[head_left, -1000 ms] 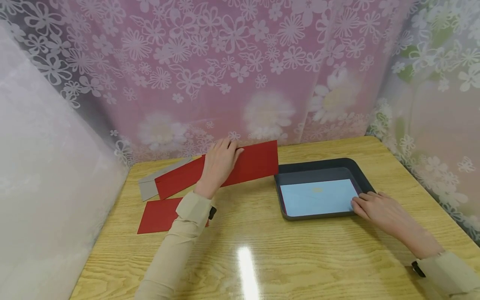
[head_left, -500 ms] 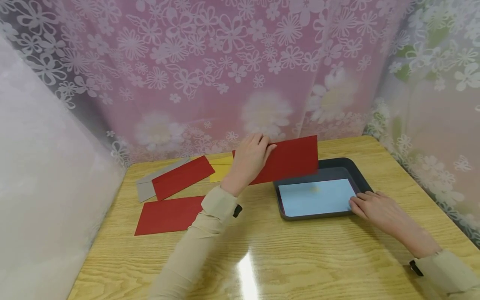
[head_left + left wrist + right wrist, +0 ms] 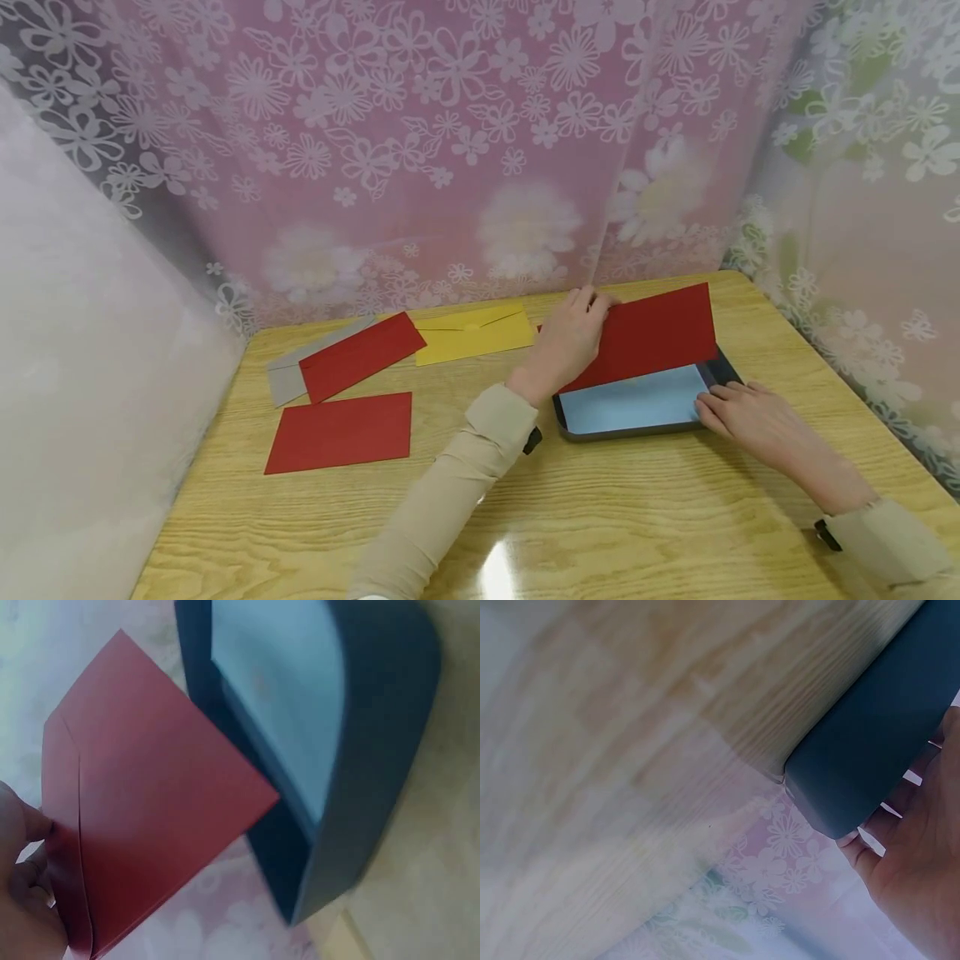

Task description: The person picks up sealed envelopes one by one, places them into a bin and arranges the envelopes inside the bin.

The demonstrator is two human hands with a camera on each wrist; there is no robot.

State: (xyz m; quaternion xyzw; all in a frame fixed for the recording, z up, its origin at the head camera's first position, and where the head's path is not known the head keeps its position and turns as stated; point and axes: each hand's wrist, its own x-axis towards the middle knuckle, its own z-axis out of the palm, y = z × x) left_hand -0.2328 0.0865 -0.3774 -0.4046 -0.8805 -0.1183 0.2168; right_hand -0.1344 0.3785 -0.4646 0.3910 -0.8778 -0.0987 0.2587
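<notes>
In the head view my left hand pinches a red envelope by its upper left part, tilted above a dark rectangular tray. The envelope hides the tray's far side. A light blue envelope lies inside the tray. The left wrist view shows the flap line of the red envelope, with fingers and thumb at its flap edge. My right hand holds the tray's right rim near its front corner. Seen from the right wrist, its fingers hook over the rim of the tray.
Left of the tray, a yellow envelope lies near the table's back edge. Farther left, a red envelope overlaps a grey envelope, and another red envelope lies in front. Flowered curtains border the wooden table.
My left hand has carried the red envelope rightward from the left side to over the tray, uncovering the yellow envelope. The right hand has stayed at the tray's rim.
</notes>
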